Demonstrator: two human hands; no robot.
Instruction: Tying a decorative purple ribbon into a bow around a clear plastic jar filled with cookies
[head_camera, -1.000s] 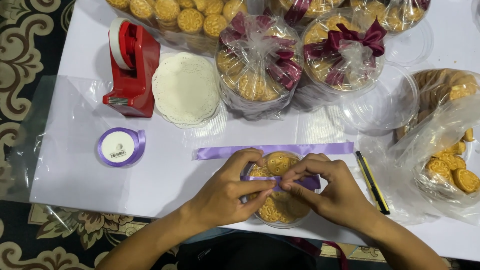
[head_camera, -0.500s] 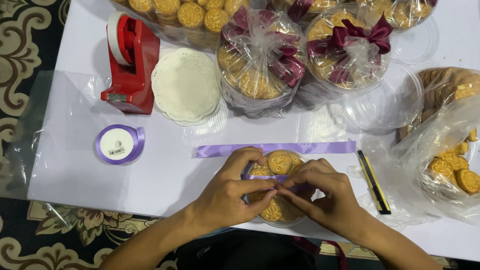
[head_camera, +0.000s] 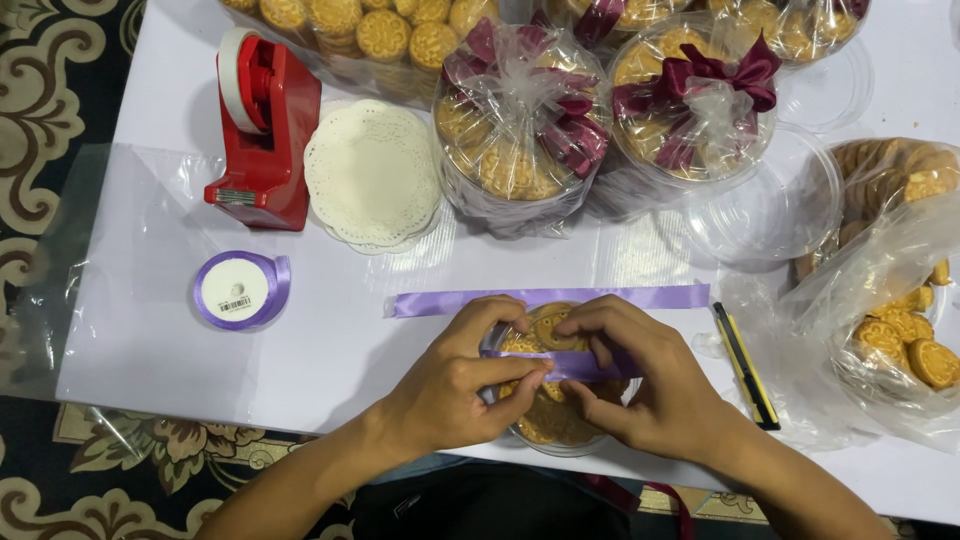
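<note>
A round clear tub of golden cookies (head_camera: 548, 418) sits at the table's near edge. A lilac ribbon strip (head_camera: 575, 364) runs across its top. My left hand (head_camera: 455, 385) pinches that ribbon from the left, thumb and forefinger meeting near the tub's middle. My right hand (head_camera: 650, 375) grips the same ribbon from the right, fingers curled over the tub's top. A second, longer lilac ribbon (head_camera: 548, 298) lies flat on the table just beyond the tub.
A lilac ribbon spool (head_camera: 238, 289) and red tape dispenser (head_camera: 263, 125) stand at left, paper doilies (head_camera: 370, 177) beside them. Wrapped cookie tubs with maroon bows (head_camera: 520, 125) line the back. A yellow-black cutter (head_camera: 745, 364), empty clear lid (head_camera: 765, 205) and bagged cookies (head_camera: 900, 320) lie at right.
My right hand has shifted up and left over the tub, its fingers now curled across the top cookies. The left hand keeps its pinch on the ribbon.
</note>
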